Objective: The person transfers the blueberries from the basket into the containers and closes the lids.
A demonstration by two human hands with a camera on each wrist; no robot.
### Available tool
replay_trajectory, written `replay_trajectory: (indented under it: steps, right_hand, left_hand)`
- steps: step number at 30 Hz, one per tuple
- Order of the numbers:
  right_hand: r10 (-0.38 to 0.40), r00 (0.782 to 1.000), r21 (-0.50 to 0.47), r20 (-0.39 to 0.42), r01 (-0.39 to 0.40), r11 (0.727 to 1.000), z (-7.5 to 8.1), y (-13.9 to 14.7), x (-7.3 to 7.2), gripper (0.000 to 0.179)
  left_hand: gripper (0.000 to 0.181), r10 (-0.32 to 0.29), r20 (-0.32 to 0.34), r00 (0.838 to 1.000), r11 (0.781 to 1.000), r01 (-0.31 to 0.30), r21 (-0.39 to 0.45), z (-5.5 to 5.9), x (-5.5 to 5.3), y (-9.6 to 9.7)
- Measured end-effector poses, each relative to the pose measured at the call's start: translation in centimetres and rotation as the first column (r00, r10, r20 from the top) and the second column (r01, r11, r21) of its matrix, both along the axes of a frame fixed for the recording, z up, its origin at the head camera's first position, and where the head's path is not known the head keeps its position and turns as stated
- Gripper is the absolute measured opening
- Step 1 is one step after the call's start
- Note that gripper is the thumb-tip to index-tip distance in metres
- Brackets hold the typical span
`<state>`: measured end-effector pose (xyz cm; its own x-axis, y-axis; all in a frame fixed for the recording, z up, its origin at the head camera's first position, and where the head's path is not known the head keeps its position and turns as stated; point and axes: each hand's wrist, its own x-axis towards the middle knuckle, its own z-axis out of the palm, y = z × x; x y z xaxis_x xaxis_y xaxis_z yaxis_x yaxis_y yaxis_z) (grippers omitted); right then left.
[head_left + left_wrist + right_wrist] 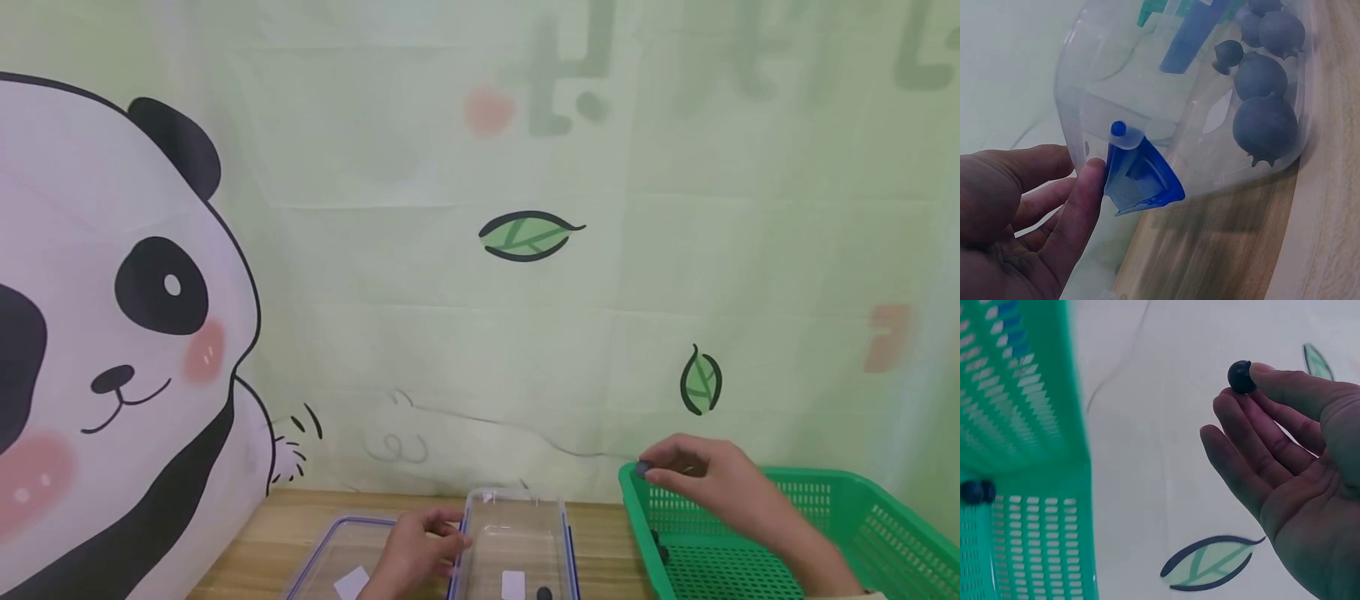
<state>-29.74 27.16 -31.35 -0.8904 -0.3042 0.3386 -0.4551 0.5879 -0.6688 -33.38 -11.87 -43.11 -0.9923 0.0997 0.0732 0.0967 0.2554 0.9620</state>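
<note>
With left hand [418, 546] in the foreground, fingers slightly parted, touching the side of the box [517, 514] on the tabletop [600, 542]; with right hand [708, 479], pinching a berry [1241, 377] between thumb and fingertip, beside the basket [640, 527]. Probably handling as light, firm, slippery-skinned, easily bruised; calling for gentle gripping around the middle.

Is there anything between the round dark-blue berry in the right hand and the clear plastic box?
Nothing visible: the right hand holds the berry raised, and no object blocks the air toward the box.
</note>
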Motion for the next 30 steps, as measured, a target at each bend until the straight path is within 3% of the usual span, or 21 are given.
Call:
replay_trajectory:
  steps: [8,13,24,30]
  right_hand:
    - [0.024,0.999,-0.088,0.023,-0.022,0.996,-0.4,-2.2,1.9,0.023]
    - [0.060,0.998,-0.133,0.035,-0.055,0.990,-1.0,-3.4,2.4,0.023]
    - [0.130,0.990,-0.112,0.057,-0.124,0.986,-1.6,-5.4,2.6,0.022]
    - [0.201,0.979,-0.085,0.020,-0.199,0.976,-2.6,-6.8,2.5,0.017]
  left_hand:
    - [0.035,-0.002,-0.010,1.000,1.000,0.002,-0.004,-0.1,-0.1,0.0]
    - [0.035,0.013,0.000,1.000,1.000,-0.013,-0.021,-0.2,-0.3,0.1]
    - [0.035,-0.005,-0.016,1.000,1.000,0.005,-0.012,-0.1,0.0,0.4]
    - [0.036,-0.007,-0.023,1.000,1.000,0.006,-0.021,0.0,0.2,0.1]
